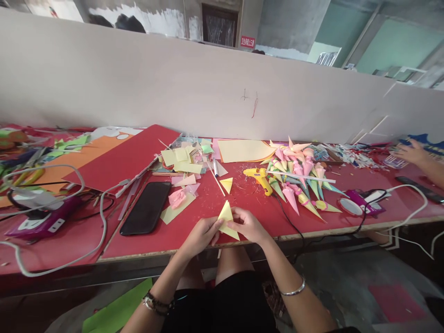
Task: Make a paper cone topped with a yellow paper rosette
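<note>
Between my two hands is a piece of yellow paper [227, 213], folded to a point at its top, held at the table's front edge. My left hand [204, 235] pinches its left side with thumb and fingers. On the right side, my right hand [250, 225] grips the same paper, its thumb on the front. Just beyond lies a second folded yellow paper piece [226, 185], with a thin white stick [216, 178] beside it. A yellow glue gun [259, 179] rests to the right, next to a pile of pastel paper cones [299, 172].
A black phone [145, 208] and pink crumpled paper [177, 198] lie left. Red card [132, 157] leans across the back left. Power strips [45, 222] with cables sit at both sides. At far right, another person's hand [411, 151] reaches over the table.
</note>
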The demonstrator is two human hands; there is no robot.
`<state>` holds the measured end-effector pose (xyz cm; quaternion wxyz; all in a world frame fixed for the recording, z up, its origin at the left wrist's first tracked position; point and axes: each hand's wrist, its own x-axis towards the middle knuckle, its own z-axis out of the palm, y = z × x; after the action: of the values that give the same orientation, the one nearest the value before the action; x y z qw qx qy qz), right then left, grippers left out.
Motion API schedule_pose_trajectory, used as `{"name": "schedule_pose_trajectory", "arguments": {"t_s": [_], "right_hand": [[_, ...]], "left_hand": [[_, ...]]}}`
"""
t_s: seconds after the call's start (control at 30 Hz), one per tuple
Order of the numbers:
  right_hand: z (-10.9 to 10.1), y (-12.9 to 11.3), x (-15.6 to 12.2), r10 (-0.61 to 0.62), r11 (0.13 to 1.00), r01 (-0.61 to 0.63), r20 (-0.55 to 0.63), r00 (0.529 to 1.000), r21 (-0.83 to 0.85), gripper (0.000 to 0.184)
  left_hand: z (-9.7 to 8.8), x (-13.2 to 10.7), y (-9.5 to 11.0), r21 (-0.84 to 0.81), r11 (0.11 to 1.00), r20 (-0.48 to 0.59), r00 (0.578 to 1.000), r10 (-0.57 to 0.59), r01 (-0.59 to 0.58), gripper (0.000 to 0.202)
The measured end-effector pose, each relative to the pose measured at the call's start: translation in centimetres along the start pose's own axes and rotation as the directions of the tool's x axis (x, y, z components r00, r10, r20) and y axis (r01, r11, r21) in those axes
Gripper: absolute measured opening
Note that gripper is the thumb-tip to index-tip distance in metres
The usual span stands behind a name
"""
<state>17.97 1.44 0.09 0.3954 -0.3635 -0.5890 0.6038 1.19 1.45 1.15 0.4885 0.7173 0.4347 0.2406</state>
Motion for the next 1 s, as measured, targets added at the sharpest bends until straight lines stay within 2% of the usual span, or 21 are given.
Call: {"name": "schedule_pose_trajectory", "arguments": {"t_s": [0.13,0.33,0.47,0.53,0.63,0.7,0.77,0.87,0.93,1.0], "right_hand": [[-0.4,0.2,0.2,0.036,0.999,-0.037,0.024,0.999,0.028,0.031],[0.0,0.4,0.2,-0.014,0.993,0.003,-0.093,0.996,-0.120,0.037],[0.6,0.4,0.1,-0.039,0.965,-0.004,-0.158,0.987,-0.263,0.039],[0.7,0.6,0.1,-0.032,0.952,-0.028,-0.190,0.981,-0.305,0.041],[0.8,0.9,0.1,-0.018,0.945,-0.049,-0.202,0.979,-0.323,0.043],[0.7,0.9,0.0,-0.077,0.942,0.000,-0.216,0.973,-0.336,0.038],[0.6,0.8,-0.2,-0.187,0.944,0.110,-0.231,0.955,-0.310,0.028],[0.4,0.4,-0.5,-0.282,0.944,0.245,-0.153,0.947,-0.221,0.035],[0.3,0.1,-0.6,-0.284,0.939,0.267,-0.048,0.958,-0.217,0.034],[0.2,-0.1,-0.7,-0.277,0.933,0.269,-0.001,0.961,-0.239,0.028]], "left_hand": [[0.1,-0.1,0.1,-0.002,1.000,-0.028,0.999,0.020,-0.020,0.042],[0.3,0.0,0.5,0.145,0.987,-0.030,0.997,0.071,-0.066,0.038],[0.5,0.3,0.5,0.168,0.985,-0.142,0.988,0.065,-0.040,0.036],[0.4,0.3,0.4,0.152,0.988,-0.193,0.980,0.049,-0.019,0.039],[0.3,0.3,0.4,0.088,0.996,-0.210,0.978,0.019,0.000,0.042],[0.2,0.2,0.3,0.025,1.000,-0.201,0.979,-0.013,0.018,0.042],[0.2,0.2,0.1,-0.038,0.999,-0.197,0.980,-0.041,0.035,0.041],[0.0,0.3,0.0,-0.084,0.996,-0.176,0.983,-0.055,0.040,0.042],[-0.1,0.3,-0.1,-0.087,0.996,-0.154,0.987,-0.049,0.036,0.042],[-0.3,0.2,0.0,-0.095,0.995,-0.135,0.990,-0.036,0.024,0.042]]}}
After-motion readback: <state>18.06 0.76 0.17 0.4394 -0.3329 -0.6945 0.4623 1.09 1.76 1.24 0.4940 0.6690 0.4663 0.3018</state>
